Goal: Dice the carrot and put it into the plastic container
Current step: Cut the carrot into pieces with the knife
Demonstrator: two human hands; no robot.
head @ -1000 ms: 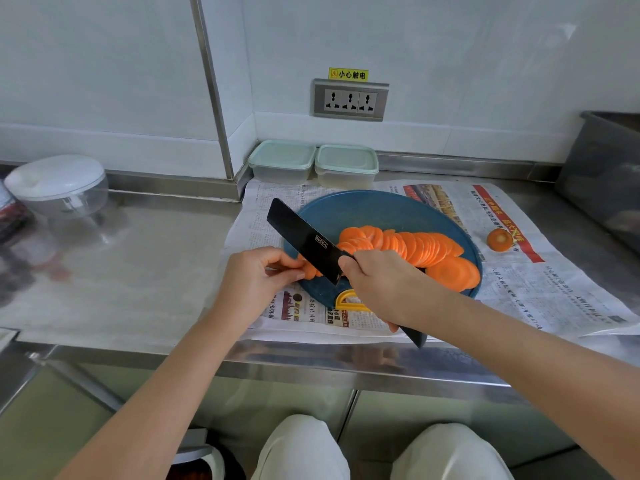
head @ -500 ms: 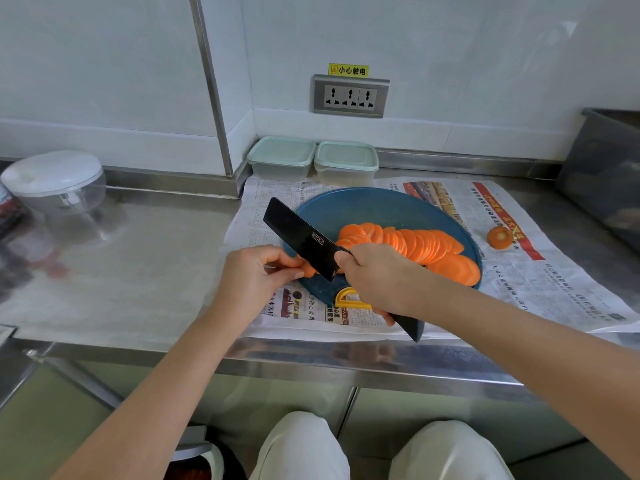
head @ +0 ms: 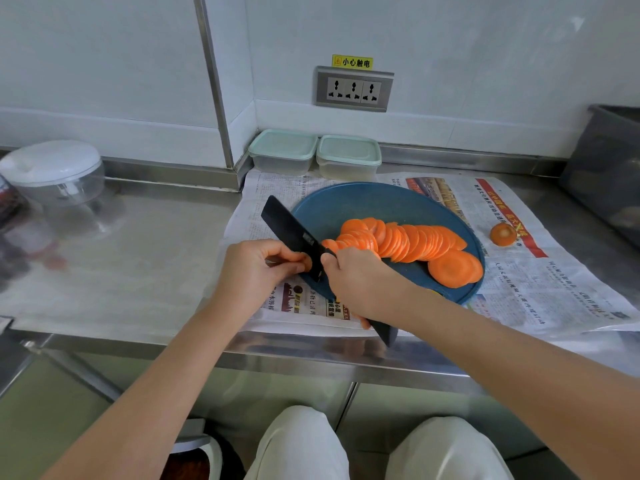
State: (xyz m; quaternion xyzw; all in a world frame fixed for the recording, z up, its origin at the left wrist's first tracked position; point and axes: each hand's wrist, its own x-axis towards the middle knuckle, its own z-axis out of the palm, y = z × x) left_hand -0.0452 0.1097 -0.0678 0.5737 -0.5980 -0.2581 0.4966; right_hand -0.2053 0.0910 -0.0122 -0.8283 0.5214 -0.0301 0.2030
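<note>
A row of several orange carrot slices (head: 412, 242) lies on a round blue cutting board (head: 374, 206). My right hand (head: 356, 278) grips the handle of a black knife (head: 292, 233), whose blade angles up to the left at the board's left edge. My left hand (head: 254, 268) pinches a small carrot stub (head: 306, 263) against the blade's left side. Two plastic containers with pale green lids, one (head: 284, 150) on the left and one (head: 348, 156) on the right, stand shut against the back wall.
Newspaper (head: 540, 282) covers the steel counter under the board. A cut carrot end (head: 503, 233) lies on it to the right. A clear chopper bowl with a white lid (head: 52, 171) stands far left; a grey bin (head: 609, 168) at the right edge. A wall socket (head: 353, 89) is above.
The knife has come down a little at the carrot stub. The yellow piece at the board's near edge is now hidden behind my right hand. The view has shifted slightly.
</note>
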